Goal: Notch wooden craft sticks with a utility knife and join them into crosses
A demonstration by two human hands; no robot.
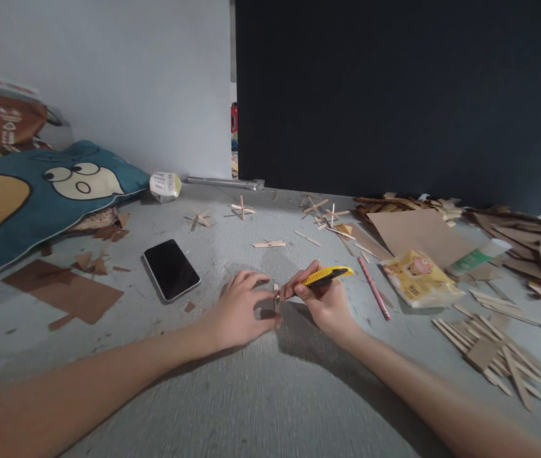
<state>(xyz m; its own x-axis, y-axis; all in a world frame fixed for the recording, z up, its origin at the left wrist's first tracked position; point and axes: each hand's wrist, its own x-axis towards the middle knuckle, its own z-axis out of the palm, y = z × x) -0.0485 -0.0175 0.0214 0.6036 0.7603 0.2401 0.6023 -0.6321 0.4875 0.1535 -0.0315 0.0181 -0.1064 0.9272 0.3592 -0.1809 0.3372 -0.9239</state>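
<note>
A yellow and black utility knife (325, 275) is gripped in my right hand (328, 310), its handle slanting up to the right. Its tip end points at a small wooden craft stick (277, 299), though fingers cover the blade. My left hand (238, 312) pins that stick to the grey table, with the thumb near one end and the fingers around the other. Beyond the hands lies a flat craft stick piece (269, 244), and farther back stands a small crossed-stick shape (242, 208).
A phone (171, 270) and brown cardboard (67, 289) lie to the left, near a blue cushion (55, 191). On the right are a red pencil (374, 288), a yellow packet (421, 278), a glue stick (478, 256) and a craft stick pile (490, 353). A dark panel (394, 95) rises behind.
</note>
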